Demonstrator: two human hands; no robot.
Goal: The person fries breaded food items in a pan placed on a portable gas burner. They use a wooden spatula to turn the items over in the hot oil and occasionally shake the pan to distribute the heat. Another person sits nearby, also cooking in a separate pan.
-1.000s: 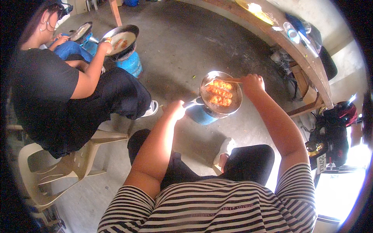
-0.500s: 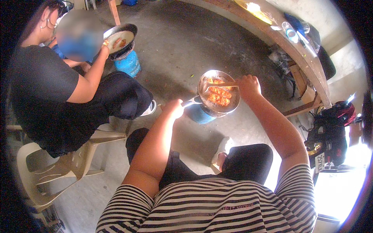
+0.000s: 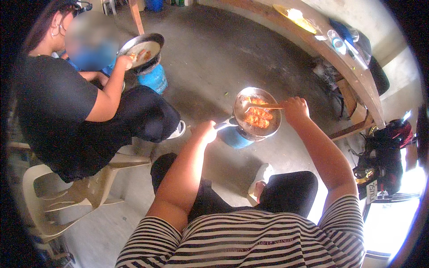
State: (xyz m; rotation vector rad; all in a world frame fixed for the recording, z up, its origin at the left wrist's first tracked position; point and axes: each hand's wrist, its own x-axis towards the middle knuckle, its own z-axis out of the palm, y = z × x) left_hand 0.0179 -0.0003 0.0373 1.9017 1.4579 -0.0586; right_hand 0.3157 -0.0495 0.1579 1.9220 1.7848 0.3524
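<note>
My left hand [image 3: 205,131] is wrapped round the pale handle [image 3: 225,124] of a round frying pan [image 3: 239,96]. In my right hand [image 3: 296,109] I grip a wooden spatula [image 3: 267,106] by its handle end. The spatula lies across the pan from the right, its broad head inside near the left wall. Under and beside it sit several browned orange pieces of food [image 3: 259,120] in bubbling liquid, with glare on the pan's rim. Beneath the pan stands a blue gas cylinder [image 3: 236,140], partly hidden by it.
At left, a person in black [image 3: 58,94] sits on a beige plastic chair [image 3: 31,187], one hand at another pan [image 3: 154,38] on a blue cylinder [image 3: 154,80]. A wooden table [image 3: 357,82] curves along the right; a parked motorcycle [image 3: 380,156] is below it.
The whole view has shifted slightly. My right hand has come a little nearer and right, levelling the spatula. The other person's hand has moved inward over their pan.
</note>
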